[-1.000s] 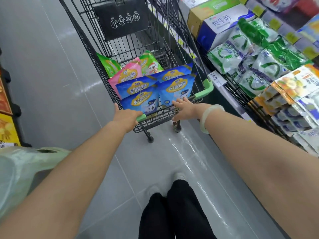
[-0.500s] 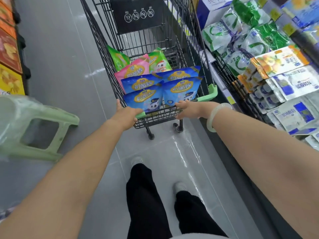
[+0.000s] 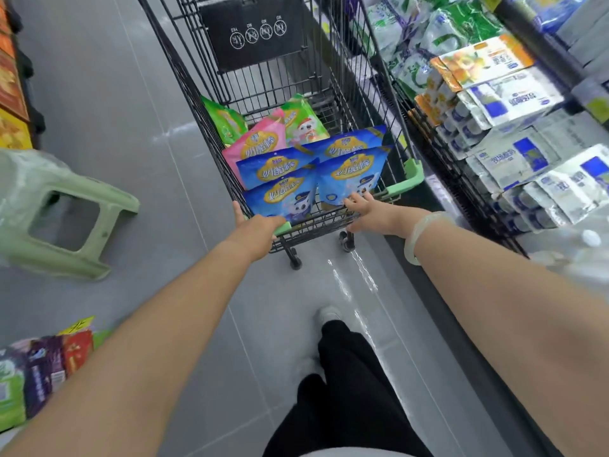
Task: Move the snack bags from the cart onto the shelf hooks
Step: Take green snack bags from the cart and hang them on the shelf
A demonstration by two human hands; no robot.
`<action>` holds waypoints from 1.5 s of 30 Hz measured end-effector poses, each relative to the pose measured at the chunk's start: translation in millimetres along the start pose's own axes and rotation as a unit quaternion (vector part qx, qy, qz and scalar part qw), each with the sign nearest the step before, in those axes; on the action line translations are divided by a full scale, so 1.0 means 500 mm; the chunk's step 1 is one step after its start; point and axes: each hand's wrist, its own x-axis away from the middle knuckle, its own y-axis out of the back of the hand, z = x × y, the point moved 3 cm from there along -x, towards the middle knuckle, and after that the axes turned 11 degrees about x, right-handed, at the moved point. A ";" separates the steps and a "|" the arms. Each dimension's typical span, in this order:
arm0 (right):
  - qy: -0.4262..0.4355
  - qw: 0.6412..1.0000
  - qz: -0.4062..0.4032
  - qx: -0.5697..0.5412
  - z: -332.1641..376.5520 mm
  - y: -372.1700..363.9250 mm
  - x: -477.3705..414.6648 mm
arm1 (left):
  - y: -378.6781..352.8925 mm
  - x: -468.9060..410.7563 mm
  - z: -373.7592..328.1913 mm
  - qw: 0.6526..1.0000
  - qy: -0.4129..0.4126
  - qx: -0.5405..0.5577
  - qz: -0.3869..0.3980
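A black wire shopping cart (image 3: 342,103) stands in the aisle in front of me. Inside it lie several snack bags: blue ones (image 3: 286,196) nearest me, a pink one (image 3: 260,140) behind them, and green ones (image 3: 227,122) at the back. My left hand (image 3: 253,225) grips the cart's green handle (image 3: 405,181) at its left end. My right hand (image 3: 369,211) rests on the handle bar farther right, fingers over the rim beside a blue bag (image 3: 352,174). No shelf hooks are in view.
A refrigerated shelf (image 3: 501,127) packed with milk and yogurt packs runs along the right, close to the cart. A green plastic stool (image 3: 56,209) lies on the grey floor at left. Packaged goods (image 3: 36,371) sit low at the left edge. My legs are below.
I have stepped along the aisle with the cart. The stool and the left-hand shelves have slid further into view. Both hands have stayed on the handle.
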 end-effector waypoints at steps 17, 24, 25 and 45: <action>-0.001 0.993 0.096 -0.071 -0.009 -0.231 0.199 | -0.147 0.221 -0.035 0.995 0.035 -0.037 0.083; -0.044 0.967 0.157 -0.196 -0.047 -0.251 0.266 | -0.169 0.266 -0.103 0.974 0.076 -0.139 0.163; -0.050 0.967 0.154 -0.196 -0.053 -0.248 0.272 | -0.173 0.273 -0.110 0.971 0.076 -0.155 0.166; 0.005 0.994 0.017 -0.104 -0.047 -0.063 0.191 | -0.052 0.097 -0.196 0.984 0.125 0.060 -0.113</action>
